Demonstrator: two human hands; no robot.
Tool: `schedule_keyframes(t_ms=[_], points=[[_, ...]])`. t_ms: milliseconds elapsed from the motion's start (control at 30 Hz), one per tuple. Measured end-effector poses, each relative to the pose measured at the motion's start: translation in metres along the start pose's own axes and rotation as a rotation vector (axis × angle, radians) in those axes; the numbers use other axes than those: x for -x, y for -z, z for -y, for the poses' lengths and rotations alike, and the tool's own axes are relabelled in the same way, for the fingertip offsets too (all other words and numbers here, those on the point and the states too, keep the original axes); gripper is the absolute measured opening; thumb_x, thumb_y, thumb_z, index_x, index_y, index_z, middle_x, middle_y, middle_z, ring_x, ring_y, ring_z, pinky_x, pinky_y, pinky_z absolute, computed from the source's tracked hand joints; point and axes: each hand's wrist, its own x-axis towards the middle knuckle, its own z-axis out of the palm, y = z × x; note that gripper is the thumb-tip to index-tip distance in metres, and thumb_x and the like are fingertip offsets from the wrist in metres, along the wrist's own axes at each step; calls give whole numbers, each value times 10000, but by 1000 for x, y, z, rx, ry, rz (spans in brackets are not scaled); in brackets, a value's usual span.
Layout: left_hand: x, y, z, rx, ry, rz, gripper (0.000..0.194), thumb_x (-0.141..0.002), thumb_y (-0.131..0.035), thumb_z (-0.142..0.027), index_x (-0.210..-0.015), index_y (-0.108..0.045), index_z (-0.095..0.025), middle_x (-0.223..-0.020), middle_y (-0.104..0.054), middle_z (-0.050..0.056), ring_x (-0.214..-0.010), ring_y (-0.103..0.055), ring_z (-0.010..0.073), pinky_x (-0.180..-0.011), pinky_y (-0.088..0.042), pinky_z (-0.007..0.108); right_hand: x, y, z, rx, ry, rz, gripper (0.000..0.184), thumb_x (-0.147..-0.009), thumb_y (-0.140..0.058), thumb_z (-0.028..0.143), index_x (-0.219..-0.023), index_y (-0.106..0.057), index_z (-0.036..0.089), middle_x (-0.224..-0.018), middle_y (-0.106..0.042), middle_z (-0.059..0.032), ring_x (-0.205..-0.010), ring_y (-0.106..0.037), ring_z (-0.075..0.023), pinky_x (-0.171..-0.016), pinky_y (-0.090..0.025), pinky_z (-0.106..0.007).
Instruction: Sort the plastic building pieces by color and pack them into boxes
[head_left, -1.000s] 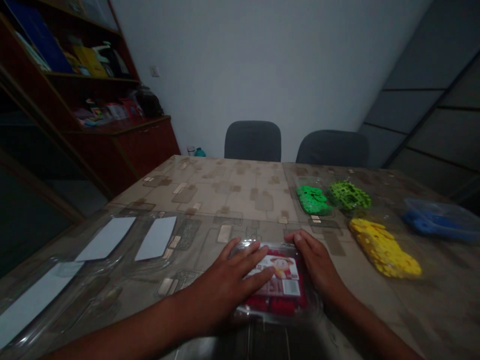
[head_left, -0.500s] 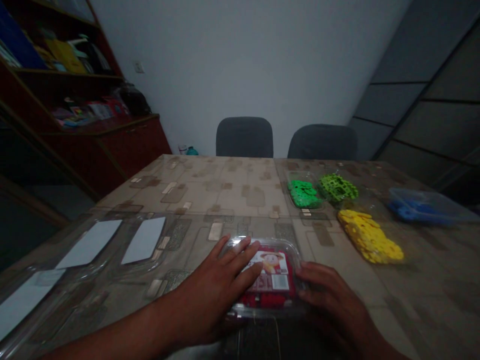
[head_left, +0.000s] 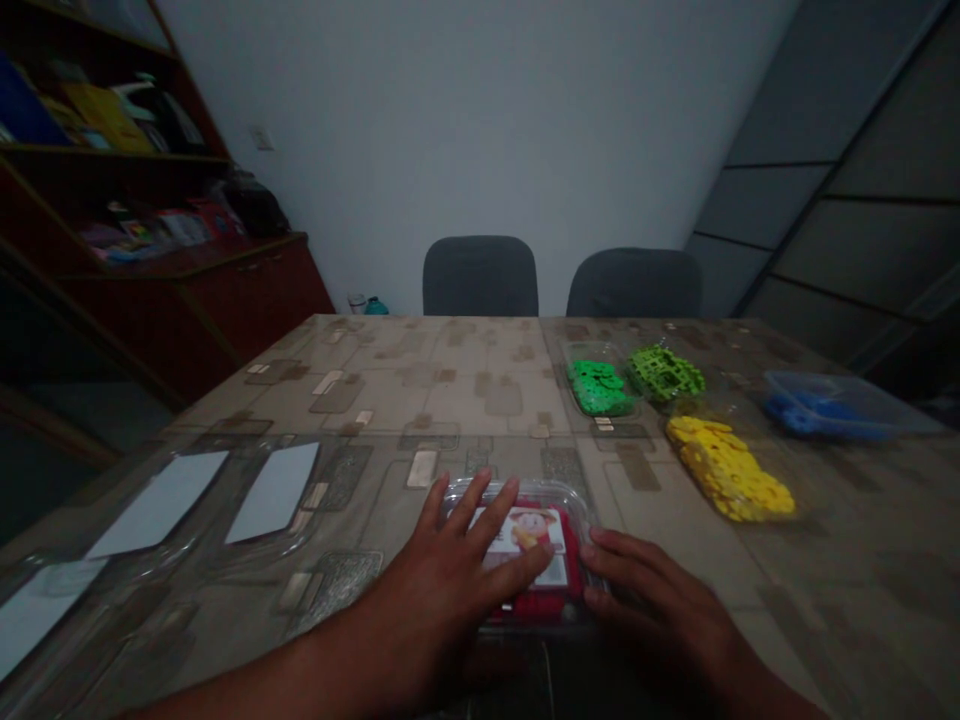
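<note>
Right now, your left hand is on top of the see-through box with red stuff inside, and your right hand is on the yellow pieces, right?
Not quite. The head view shows the right hand at the right side of the clear plastic box, not on the yellow pieces. The left hand is on top of the box, as you said.

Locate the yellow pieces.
In the head view, the yellow pieces lie on the right of the table, nearer than the bright green pieces, left of the clear box of blue pieces, and beyond and right of the right hand.

Left hand (head_left: 442, 585) atop plastic box (head_left: 517, 492), right hand (head_left: 652, 600) against its side
</note>
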Motion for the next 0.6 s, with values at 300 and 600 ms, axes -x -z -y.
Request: schedule_keyframes(t_ms=[300,600], points=[[1,5,7,53,-13,26,1056,-712,-859,-310,-1561,-241,-429,-1679,-136,152,-1492,-139,509,-1066,-147,844,-11,-6,-4,6,68,-31,479,-825,-624,68,-1252,-605,283,-1150,-747,-65,-1124,-675,-217,-911,-610,-355],[2,12,8,97,-22,26,1150,-672,-864,-269,-1578,-173,-426,-1672,-169,164,-1477,-178,523,-1051,-180,859,-25,9,-5,-86,-222,347,1000,-718,-703,96,-1586,-243,280,-1668,-215,-137,-1480,-316,-344,-1114,-430,-533]])
